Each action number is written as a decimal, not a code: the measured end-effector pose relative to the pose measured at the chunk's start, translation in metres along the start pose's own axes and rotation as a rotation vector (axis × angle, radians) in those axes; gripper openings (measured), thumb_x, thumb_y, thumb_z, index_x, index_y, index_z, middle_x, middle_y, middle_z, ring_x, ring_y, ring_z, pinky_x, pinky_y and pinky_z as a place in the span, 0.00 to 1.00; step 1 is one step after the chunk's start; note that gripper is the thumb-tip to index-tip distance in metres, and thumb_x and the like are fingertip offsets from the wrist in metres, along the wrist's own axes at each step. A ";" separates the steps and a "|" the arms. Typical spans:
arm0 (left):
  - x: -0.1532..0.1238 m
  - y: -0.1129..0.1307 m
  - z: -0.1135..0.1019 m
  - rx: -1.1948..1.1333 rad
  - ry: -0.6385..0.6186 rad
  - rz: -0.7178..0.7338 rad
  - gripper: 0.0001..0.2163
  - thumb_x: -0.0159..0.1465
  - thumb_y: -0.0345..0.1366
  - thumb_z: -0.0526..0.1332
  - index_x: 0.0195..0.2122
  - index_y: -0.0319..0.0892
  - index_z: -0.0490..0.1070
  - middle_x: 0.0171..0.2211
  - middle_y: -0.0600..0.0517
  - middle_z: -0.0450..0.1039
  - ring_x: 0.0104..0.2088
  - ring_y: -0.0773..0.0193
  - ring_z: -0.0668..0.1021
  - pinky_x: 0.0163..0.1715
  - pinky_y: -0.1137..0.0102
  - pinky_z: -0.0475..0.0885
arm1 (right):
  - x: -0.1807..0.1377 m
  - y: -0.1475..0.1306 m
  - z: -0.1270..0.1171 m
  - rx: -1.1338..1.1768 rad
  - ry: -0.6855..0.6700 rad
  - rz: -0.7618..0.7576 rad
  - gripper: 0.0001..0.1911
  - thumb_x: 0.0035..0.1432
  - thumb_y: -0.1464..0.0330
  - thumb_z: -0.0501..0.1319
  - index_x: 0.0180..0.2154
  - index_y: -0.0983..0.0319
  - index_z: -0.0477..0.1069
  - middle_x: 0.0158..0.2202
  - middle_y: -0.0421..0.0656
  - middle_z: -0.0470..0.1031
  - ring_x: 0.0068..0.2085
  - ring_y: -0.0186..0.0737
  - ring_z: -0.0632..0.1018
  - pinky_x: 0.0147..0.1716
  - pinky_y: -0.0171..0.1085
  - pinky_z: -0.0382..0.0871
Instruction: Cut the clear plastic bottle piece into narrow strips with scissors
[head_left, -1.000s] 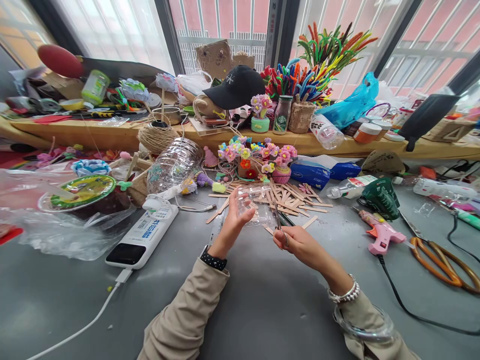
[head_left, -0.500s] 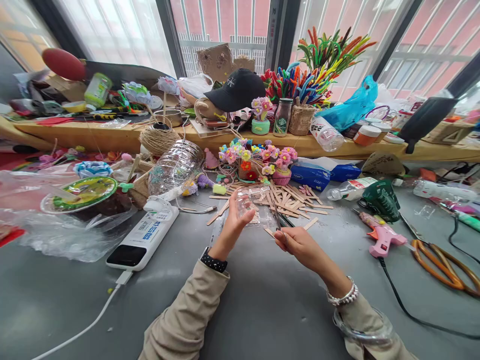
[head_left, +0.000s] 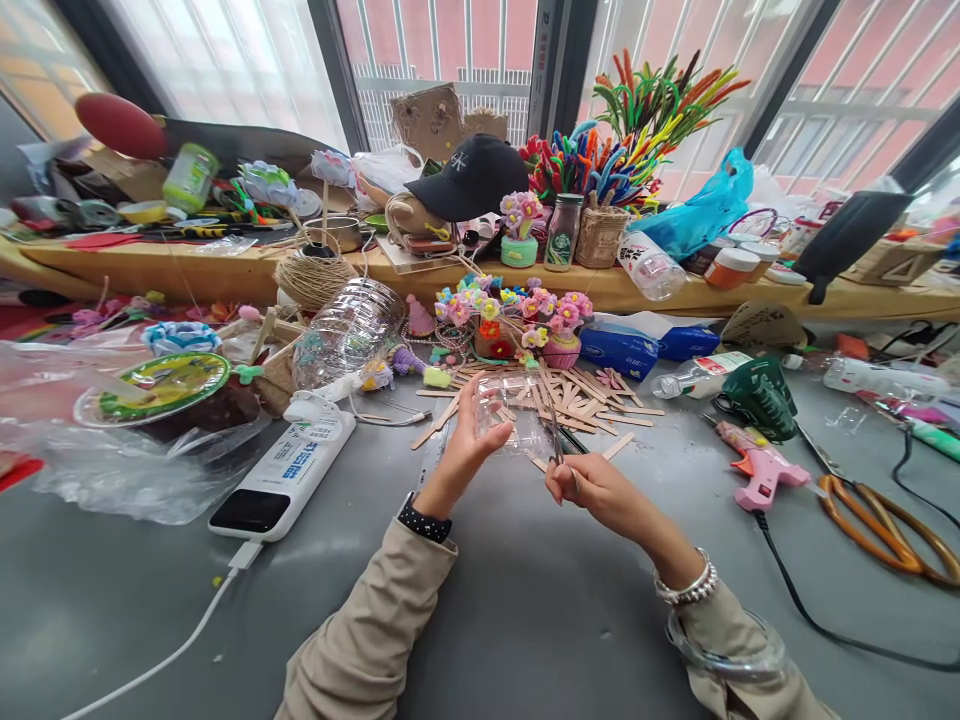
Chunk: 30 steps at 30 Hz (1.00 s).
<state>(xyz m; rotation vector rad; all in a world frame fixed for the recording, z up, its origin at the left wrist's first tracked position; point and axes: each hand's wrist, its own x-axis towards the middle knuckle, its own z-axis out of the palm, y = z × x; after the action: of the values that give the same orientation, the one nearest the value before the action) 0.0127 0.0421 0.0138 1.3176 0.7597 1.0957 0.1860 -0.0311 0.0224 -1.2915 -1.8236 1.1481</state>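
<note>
My left hand (head_left: 472, 440) is wrapped round a clear ribbed piece of plastic bottle (head_left: 517, 398), held up above the grey table (head_left: 517, 600). My right hand (head_left: 600, 487) grips small scissors (head_left: 556, 440) by the handles. The blades point away from me and lie at the right edge of the plastic; whether they are closed on it I cannot tell. Behind the plastic, flat wooden craft sticks (head_left: 589, 400) are spread in a loose pile, partly hidden by it.
Left lies a white power bank (head_left: 289, 475) with a cable. On the right are a pink glue gun (head_left: 765, 470) with a black cord and large orange-handled scissors (head_left: 877, 525). Pipe-cleaner flowers (head_left: 517, 315) stand behind the sticks. A crowded wooden ledge (head_left: 450, 275) runs along the back.
The scissors have shifted very slightly against the plastic's right edge, and the right hand's fingers have moved a little. The left hand keeps its hold almost unmoved.
</note>
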 end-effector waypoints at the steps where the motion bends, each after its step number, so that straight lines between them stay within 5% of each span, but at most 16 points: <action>1: 0.000 0.000 0.000 0.003 -0.002 0.001 0.38 0.51 0.47 0.62 0.60 0.48 0.46 0.56 0.43 0.54 0.55 0.49 0.63 0.51 0.57 0.63 | 0.000 0.000 0.000 0.006 0.002 0.006 0.33 0.55 0.41 0.41 0.21 0.63 0.62 0.19 0.36 0.56 0.22 0.30 0.58 0.23 0.32 0.51; 18: 0.003 -0.006 0.000 -0.015 0.030 -0.005 0.39 0.50 0.48 0.63 0.60 0.48 0.46 0.56 0.43 0.54 0.55 0.49 0.64 0.50 0.57 0.65 | 0.002 -0.002 0.002 -0.005 0.102 0.005 0.32 0.56 0.43 0.43 0.16 0.62 0.58 0.16 0.36 0.55 0.20 0.30 0.59 0.23 0.32 0.52; 30: -0.001 0.001 0.001 0.004 -0.014 0.032 0.38 0.50 0.47 0.63 0.60 0.48 0.46 0.57 0.43 0.53 0.56 0.49 0.62 0.52 0.56 0.62 | 0.000 0.002 0.000 0.088 -0.031 -0.013 0.34 0.54 0.40 0.42 0.22 0.63 0.64 0.19 0.36 0.54 0.22 0.30 0.56 0.22 0.32 0.50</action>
<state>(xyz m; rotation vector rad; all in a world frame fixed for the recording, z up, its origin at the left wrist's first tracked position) 0.0127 0.0413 0.0153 1.3431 0.7330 1.1102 0.1866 -0.0312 0.0206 -1.2163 -1.7802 1.2342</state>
